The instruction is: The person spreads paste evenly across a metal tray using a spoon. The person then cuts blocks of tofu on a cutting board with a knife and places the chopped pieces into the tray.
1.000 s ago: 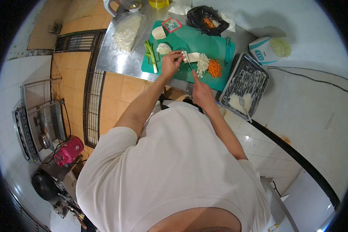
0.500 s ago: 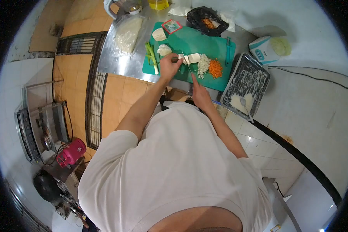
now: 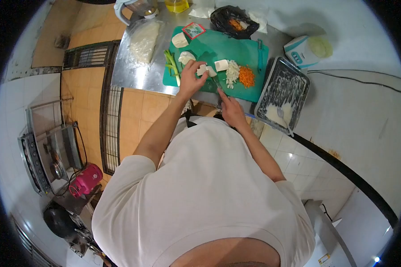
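Note:
My left hand point(image 3: 192, 81) has its fingers closed on a pale white vegetable piece point(image 3: 206, 70) on the green cutting board point(image 3: 249, 51). In my right hand point(image 3: 231, 108) is a kitchen knife point(image 3: 217, 84), its blade low beside that piece and pointing away from me. Another white block point(image 3: 221, 65) lies just to the right, beside diced white vegetable point(image 3: 232, 74) and diced carrot point(image 3: 246, 77). Farther left sit two larger white chunks, one nearer point(image 3: 186, 57) and one farther point(image 3: 179, 40), and green onion stalks point(image 3: 172, 66).
A red-edged packet point(image 3: 194, 30) and a teal-handled tool point(image 3: 259, 55) rest on the board. Around it are a black plastic bag point(image 3: 231, 20) with orange scraps, a floury metal tray point(image 3: 284, 84) with a spoon, a clear bag point(image 3: 144, 42), a blender point(image 3: 140, 6) and a box point(image 3: 300, 51).
The knife has drawn back toward me and lower, off the white piece. My left hand has shifted slightly with that piece, leaving a gap between it and the white block at right.

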The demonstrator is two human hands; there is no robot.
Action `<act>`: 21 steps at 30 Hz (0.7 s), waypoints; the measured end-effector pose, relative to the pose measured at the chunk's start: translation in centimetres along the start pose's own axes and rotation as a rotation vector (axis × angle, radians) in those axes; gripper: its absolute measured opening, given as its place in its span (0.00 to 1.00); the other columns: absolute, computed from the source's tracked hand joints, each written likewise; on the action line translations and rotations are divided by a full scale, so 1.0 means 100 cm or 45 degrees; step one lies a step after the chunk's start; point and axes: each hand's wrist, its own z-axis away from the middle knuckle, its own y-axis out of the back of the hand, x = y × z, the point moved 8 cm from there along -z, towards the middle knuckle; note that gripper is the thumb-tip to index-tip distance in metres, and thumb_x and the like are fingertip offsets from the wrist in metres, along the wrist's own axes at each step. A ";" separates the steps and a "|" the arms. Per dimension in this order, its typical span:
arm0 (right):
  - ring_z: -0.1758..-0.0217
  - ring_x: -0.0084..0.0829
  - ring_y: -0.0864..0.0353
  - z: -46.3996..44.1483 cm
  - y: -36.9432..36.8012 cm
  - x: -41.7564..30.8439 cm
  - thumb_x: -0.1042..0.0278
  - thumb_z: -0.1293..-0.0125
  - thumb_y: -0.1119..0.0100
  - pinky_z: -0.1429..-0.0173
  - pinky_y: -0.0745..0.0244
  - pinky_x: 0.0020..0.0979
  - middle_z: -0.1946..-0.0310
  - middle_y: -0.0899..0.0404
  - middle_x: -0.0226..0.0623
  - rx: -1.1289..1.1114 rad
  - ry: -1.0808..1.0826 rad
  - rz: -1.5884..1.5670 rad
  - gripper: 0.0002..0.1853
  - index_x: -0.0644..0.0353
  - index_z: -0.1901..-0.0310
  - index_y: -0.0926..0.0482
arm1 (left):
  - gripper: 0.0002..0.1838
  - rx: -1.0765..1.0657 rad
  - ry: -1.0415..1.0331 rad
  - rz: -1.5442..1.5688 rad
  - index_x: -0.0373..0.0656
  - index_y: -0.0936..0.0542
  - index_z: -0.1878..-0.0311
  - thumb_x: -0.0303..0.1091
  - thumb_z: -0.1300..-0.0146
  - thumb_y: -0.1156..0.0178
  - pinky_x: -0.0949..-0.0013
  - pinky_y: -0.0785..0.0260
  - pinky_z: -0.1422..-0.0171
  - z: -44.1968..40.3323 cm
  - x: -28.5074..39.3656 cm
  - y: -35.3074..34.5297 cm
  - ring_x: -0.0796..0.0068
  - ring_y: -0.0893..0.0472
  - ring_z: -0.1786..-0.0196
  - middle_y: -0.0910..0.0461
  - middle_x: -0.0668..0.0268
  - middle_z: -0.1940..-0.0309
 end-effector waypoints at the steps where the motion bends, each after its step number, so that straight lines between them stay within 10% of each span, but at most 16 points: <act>1: 0.58 0.62 0.18 -0.001 0.005 -0.006 0.72 0.28 0.48 0.53 0.23 0.57 0.53 0.23 0.58 -0.044 -0.060 0.103 0.35 0.36 0.21 0.38 | 0.18 -0.024 -0.076 0.008 0.42 0.15 0.51 0.37 0.43 0.28 0.55 0.24 0.49 -0.001 0.007 -0.001 0.55 0.18 0.55 0.20 0.56 0.60; 13: 0.51 0.55 0.15 0.015 0.028 -0.009 0.72 0.31 0.48 0.49 0.18 0.53 0.46 0.24 0.55 -0.217 -0.203 0.361 0.37 0.27 0.23 0.37 | 0.12 -0.102 -0.240 -0.506 0.42 0.14 0.63 0.36 0.49 0.26 0.55 0.25 0.50 0.001 -0.026 -0.009 0.55 0.19 0.54 0.20 0.60 0.61; 21: 0.53 0.54 0.15 0.039 0.060 -0.005 0.73 0.31 0.48 0.50 0.19 0.52 0.53 0.21 0.51 -0.180 -0.196 0.303 0.33 0.34 0.26 0.31 | 0.32 -0.333 -0.357 -0.457 0.46 0.22 0.38 0.39 0.48 0.25 0.52 0.34 0.38 -0.001 -0.015 -0.025 0.54 0.24 0.40 0.18 0.61 0.47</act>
